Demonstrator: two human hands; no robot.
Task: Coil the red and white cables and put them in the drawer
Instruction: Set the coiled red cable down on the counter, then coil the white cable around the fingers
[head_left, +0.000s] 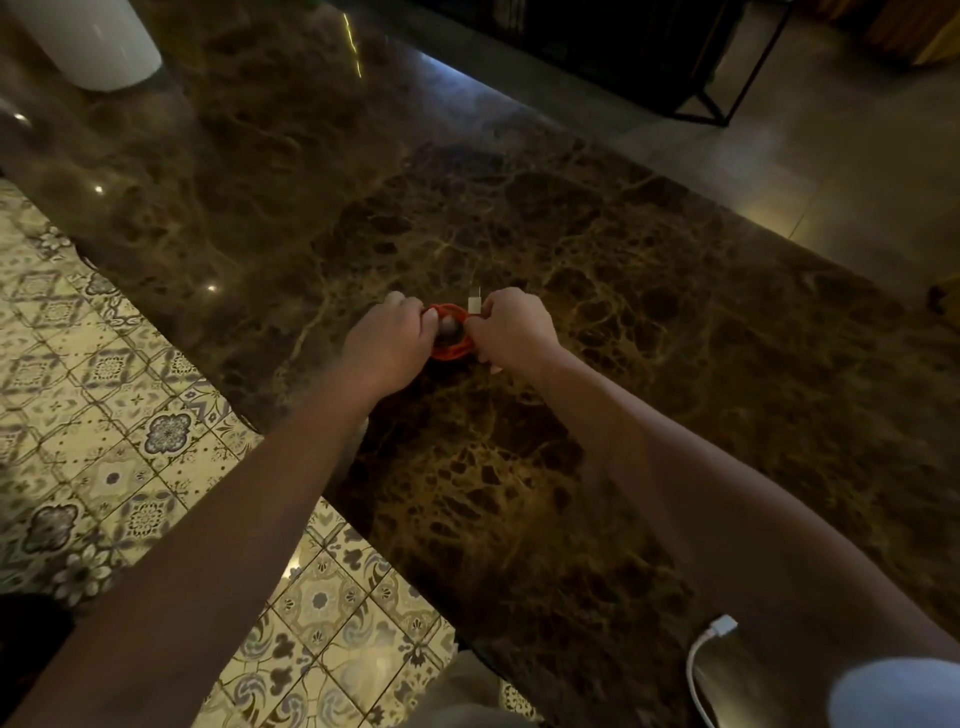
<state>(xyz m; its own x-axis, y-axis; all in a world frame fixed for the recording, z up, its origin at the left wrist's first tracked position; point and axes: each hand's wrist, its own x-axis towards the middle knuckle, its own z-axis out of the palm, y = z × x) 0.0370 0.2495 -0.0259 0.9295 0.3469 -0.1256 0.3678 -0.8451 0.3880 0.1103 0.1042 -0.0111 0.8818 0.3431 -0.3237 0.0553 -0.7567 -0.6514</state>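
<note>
At the far left, patterned floor tiles (104, 415) run beside a dark marble table (623, 260), and a white cylinder (98, 41) stands at the table's top left corner. We reach both bare arms out over the marble. Our left hand (387, 343) has its fingers curled round the left side of the red cable (451, 349), which is already gathered into a small coil held between both hands just above the tabletop. Our right hand (511, 327) pinches the coil's right side, and a small white plug (474, 303) stands up just beside its knuckles. Near the bottom right edge, the white cable (698, 670) lies loose and uncoiled on the table, its connector end near our right forearm. No drawer is in view.

We judge the red cable light, soft and springy, likely to unwind if let go, so it is best held across all its loops together.
</note>
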